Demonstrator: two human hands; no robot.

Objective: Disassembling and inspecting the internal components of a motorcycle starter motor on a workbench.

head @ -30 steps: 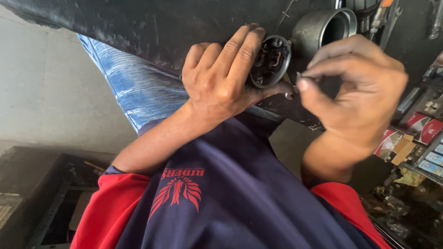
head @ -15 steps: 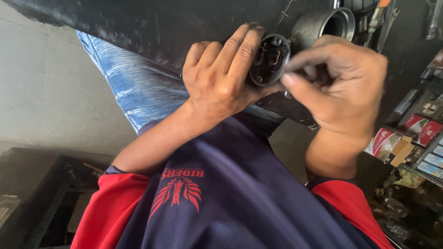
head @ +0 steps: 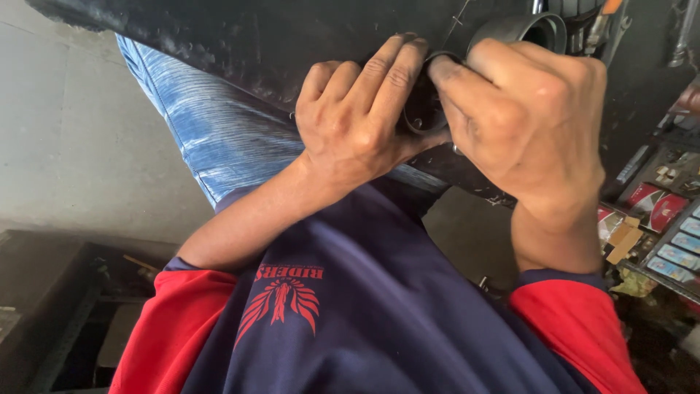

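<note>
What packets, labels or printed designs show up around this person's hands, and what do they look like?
Red packets: right edge, on a cluttered shelf; flat, glossy red with pale patches.
Light blue packs: lower right, below the red ones; small rectangles in a row.
Cardboard tag: beside the packs; small tan piece.
Shirt emblem: on the navy shirt's chest, bottom centre; red winged design with lettering.

— What do you see of the part?

— I see a small round black part (head: 421, 109), like a short ring or cap. It is mostly hidden between my left hand (head: 361, 120) and my right hand (head: 529, 124).

— How is it held?

— My left fingers wrap it from the side; my right fingertips press on its rim. Its inside I cannot see.
</note>
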